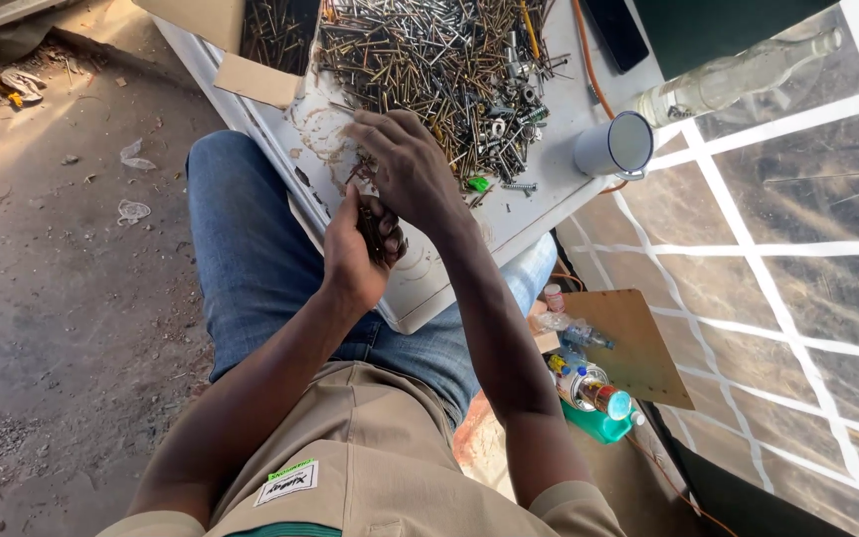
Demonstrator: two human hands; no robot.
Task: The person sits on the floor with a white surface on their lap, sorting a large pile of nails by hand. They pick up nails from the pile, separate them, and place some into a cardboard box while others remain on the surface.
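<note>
Left hand (pixel 355 254): grip closed around a bundle of dark screws (pixel 378 231), held upright in the fist at the near edge of the surface (pixel 420 288). The screws in the fist cannot be counted; only their upper ends show between thumb and fingers.

Right hand (pixel 410 169): palm down over the surface, fingers spread and curled, fingertips touching loose fasteners at the near edge of the pile. Whether its grip holds anything cannot be told; the underside of the hand is hidden.

Fastener pile (pixel 449 70): one large heap of screws, nails, bolts and nuts, too many and too tangled to count, on the white surface just beyond the right hand. One green plastic piece (pixel 477 184) lies at the pile's near edge.

Surrounding items:
- One cardboard box (pixel 260 40), left of the pile, flap open, more screws inside; cut off by the top edge.
- One metal cup (pixel 616 146), lying on its side to the right of the pile.
- One clear glass bottle (pixel 738 75), lying down beyond the cup.
- One dark flat object (pixel 616 32), upper right of the pile, partly cut off.
- One orange cable (pixel 589 70), running past the pile.
- One brown board (pixel 633 343) below the surface on the right, with a cluster of small bottles and cans (pixel 584 373) beside it; their number is hard to make out.
</note>
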